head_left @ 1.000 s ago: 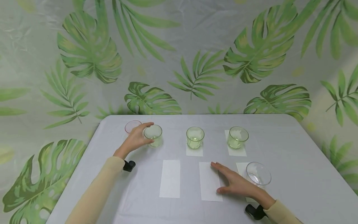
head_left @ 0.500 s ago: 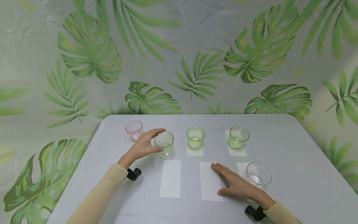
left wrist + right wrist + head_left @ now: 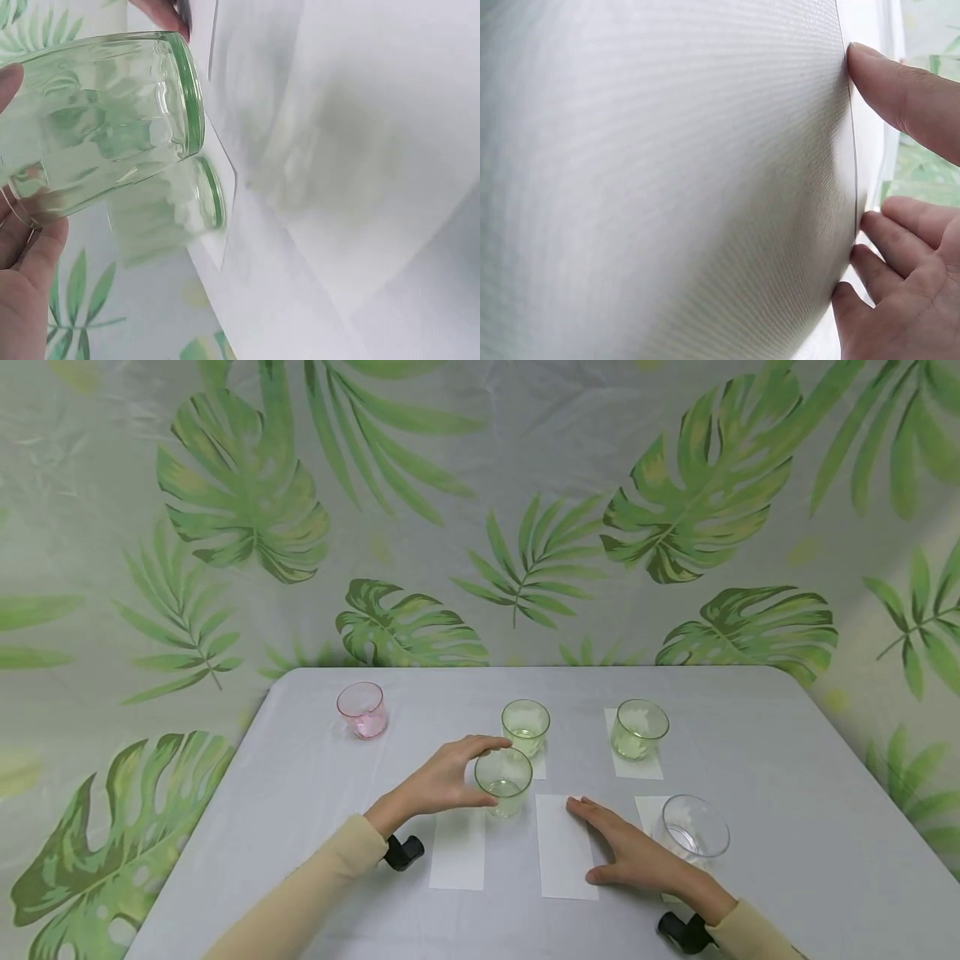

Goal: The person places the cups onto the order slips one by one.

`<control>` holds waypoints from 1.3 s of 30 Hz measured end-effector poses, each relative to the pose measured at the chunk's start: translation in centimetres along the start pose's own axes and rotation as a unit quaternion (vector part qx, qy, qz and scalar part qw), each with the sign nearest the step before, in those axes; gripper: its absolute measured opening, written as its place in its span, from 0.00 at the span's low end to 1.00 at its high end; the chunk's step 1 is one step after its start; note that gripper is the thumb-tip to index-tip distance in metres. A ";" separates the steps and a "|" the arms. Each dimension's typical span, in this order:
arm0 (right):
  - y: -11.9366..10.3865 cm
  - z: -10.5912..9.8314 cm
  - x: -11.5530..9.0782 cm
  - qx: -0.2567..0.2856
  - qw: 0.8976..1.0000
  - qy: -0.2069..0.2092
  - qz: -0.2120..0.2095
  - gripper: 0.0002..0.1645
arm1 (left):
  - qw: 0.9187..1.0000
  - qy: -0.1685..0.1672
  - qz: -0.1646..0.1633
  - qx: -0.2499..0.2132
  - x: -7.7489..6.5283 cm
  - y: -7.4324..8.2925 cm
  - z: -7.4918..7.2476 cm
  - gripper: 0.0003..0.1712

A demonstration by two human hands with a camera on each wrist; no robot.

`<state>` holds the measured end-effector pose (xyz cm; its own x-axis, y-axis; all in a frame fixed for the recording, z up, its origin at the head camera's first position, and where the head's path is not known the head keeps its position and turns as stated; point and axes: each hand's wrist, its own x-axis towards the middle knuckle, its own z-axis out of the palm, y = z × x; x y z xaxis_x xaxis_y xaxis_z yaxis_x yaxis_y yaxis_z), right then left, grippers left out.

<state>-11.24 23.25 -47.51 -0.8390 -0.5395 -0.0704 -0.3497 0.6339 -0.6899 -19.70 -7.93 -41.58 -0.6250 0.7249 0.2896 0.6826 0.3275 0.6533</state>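
Note:
My left hand [image 3: 442, 777] grips a green-tinted drinking glass [image 3: 508, 785] by its sides, thumb on the near side and fingers on the far side. In the left wrist view this tilted-looking glass [image 3: 105, 112] is off the table, with its base toward the tabletop. Behind it a second green glass [image 3: 525, 718] stands on a white paper slip. My right hand [image 3: 637, 856] rests with fingers spread at the right side of the middle front paper slip [image 3: 558, 852]. In the right wrist view the fingertips [image 3: 866, 217] touch the white surface, holding nothing.
A third green glass [image 3: 637, 731] stands on a slip at the back right. A clear glass [image 3: 693, 827] stands on a slip beyond my right wrist. Far left is a pink glass [image 3: 363, 714]. Another slip [image 3: 457, 856] lies below my left hand.
My left hand has carried the green glass rightward and nearer to me, from beside the pink glass to in front of the second green glass. My right hand has stayed put.

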 end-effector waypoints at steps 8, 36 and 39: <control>0.2 0.1 0.1 -0.002 1.000 0.002 0.001 0.56 | 0.999 -0.049 0.019 -0.008 2.1 2.2 3.2 0.43; -0.4 0.0 -0.5 0.027 0.999 0.034 0.004 0.60 | 0.994 -0.094 0.058 0.019 2.9 2.9 6.9 0.48; -0.7 -0.2 -0.5 0.012 0.999 0.046 -0.005 0.59 | 0.995 -0.090 0.044 0.013 2.6 2.6 6.4 0.49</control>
<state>-10.63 23.14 -46.84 -0.8704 -0.4924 0.0025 -0.3493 0.6140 -0.7078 -17.10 -1.32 -43.61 -0.4862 0.8475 0.2129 0.7423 0.2721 0.6123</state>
